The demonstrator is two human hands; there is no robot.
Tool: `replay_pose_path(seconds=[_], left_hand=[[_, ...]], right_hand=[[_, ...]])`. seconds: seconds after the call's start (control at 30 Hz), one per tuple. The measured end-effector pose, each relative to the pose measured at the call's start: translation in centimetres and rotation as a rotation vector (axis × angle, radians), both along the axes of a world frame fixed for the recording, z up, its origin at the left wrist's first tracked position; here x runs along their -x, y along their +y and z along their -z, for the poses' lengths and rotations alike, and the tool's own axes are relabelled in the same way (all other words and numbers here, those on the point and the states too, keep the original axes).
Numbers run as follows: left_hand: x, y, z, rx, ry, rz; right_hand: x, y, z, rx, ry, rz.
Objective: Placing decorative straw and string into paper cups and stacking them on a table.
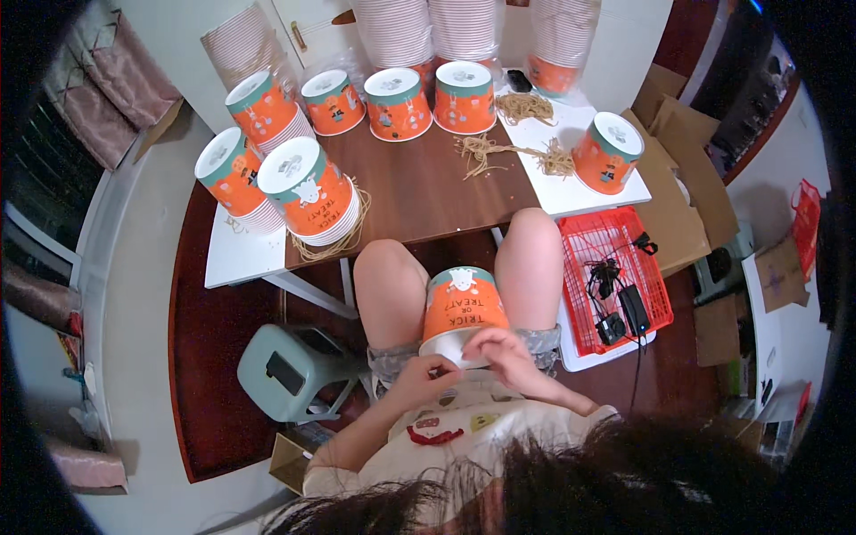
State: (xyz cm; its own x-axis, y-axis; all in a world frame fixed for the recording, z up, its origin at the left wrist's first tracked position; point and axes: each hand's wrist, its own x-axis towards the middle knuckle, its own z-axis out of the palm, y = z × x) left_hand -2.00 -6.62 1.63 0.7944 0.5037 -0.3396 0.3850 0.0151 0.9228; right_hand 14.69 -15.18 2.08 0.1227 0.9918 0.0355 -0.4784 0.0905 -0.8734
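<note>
An orange paper bucket with a green band and printed figures is held between my thighs, its white open mouth turned toward me. Close to its rim, my left hand has its fingers curled together; whatever they pinch, if anything, is too small to make out. My right hand is over the other side of the mouth, its fingers apart and bent toward the rim. Stacks of similar upside-down buckets stand on the table, one with tan strings round its base.
The brown and white table is ahead, with bundles of tan cord on its right. Tall wrapped bucket stacks line the back. A red basket with cables and black devices sits right, a grey-green stool left, cardboard boxes far right.
</note>
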Motion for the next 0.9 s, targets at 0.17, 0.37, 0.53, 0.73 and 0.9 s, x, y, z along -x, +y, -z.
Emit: replay_pose_path(seconds=[0.17, 0.37, 0.53, 0.73, 0.9], left_hand=[[2.6, 0.2, 1.7, -0.124, 0.060, 0.020], [3.6, -0.7, 3.1, -0.321, 0.105, -0.039], [2.9, -0.8, 2.7, -0.458, 0.055, -0.025], [3.0, -0.6, 3.0, -0.623, 0.067, -0.029], [2.9, -0.4, 3.3, -0.689, 0.020, -0.047]], right_hand=[[-1.0, -1.1, 1.6, -0.037, -1.003, -0.196], [1.1, -0.4, 2.9, -0.193, -1.176, -0.093], [2.3, 1.0, 5.4, -0.054, -0.718, -0.263], [2.0, 1.8, 5.8, 0.009, -0.712, -0.366], [2.3, 1.8, 5.3, 0.104, -0.722, -0.327]])
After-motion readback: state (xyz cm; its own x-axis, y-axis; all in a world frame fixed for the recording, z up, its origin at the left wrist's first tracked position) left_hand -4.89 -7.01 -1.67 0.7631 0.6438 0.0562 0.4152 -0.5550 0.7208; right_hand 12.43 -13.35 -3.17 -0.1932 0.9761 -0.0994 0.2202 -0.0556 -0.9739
